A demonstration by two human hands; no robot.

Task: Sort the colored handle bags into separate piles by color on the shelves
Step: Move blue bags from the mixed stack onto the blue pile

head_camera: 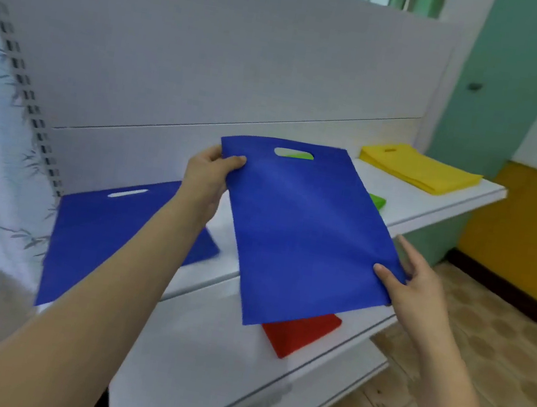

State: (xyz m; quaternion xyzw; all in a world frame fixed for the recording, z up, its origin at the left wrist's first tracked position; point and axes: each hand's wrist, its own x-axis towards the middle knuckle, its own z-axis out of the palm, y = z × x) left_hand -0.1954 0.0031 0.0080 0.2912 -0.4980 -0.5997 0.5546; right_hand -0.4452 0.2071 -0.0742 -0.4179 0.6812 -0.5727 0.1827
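Holding a blue bag (308,229) up above the white shelf (433,199), the left hand (206,181) pinches its top corner with thumb and fingers. The right hand (410,289) pinches its lower side edge. On the shelf, left of the held bag, lies a blue pile (111,233). A red bag (300,333) lies under the held bag. A green bag (377,201) peeks out behind it, and a yellow pile (420,169) sits beyond that.
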